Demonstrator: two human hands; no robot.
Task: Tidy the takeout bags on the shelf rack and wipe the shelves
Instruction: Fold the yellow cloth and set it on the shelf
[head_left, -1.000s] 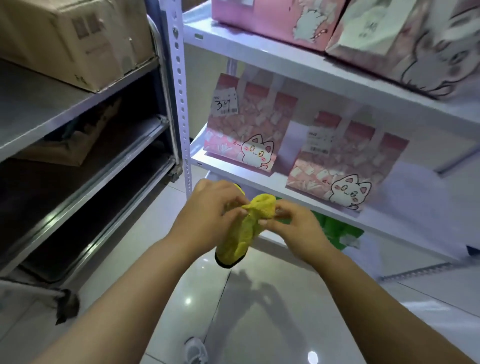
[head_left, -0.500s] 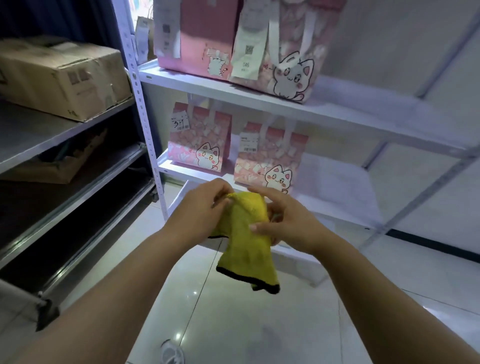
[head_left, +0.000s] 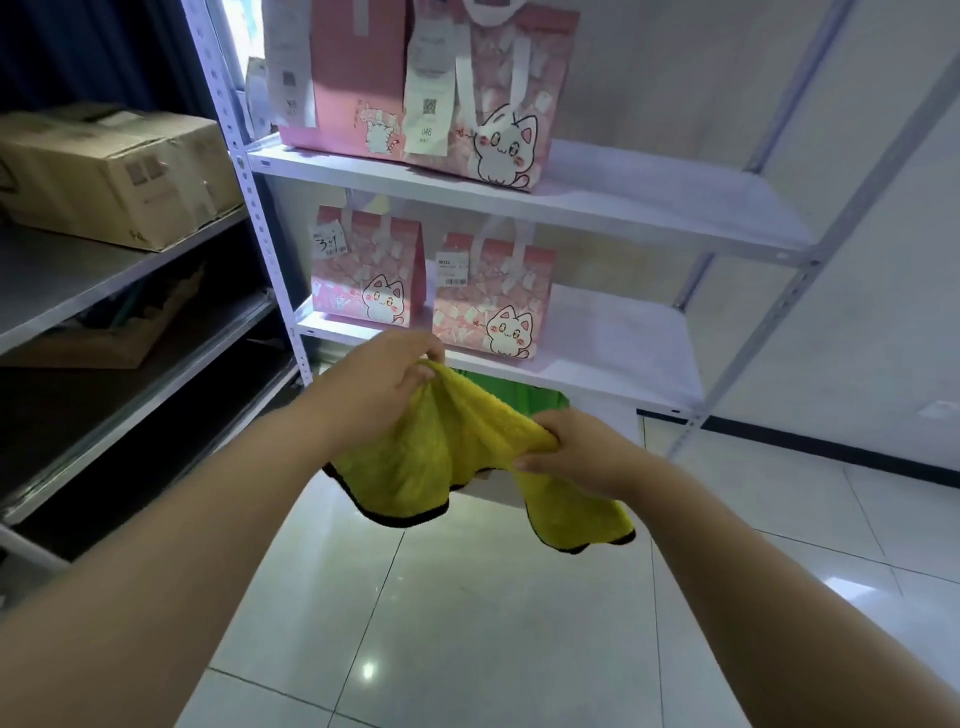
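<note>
Cloth (head_left: 441, 457) spread between both hands, shelves not wiped yet
Left hand (head_left: 384, 374) pinches one top corner and right hand (head_left: 576, 452) is clenched round the other edge, so the cloth hangs just in front of the middle shelf (head_left: 618, 332), below the two pink bags (head_left: 491, 296) standing on it. My take: fold it into a flat pad first so the loose ends don't drag, start on the bare right part of that shelf, then slide the bags over and wipe under them, steadying them with the free hand since they look light and tippy
</note>
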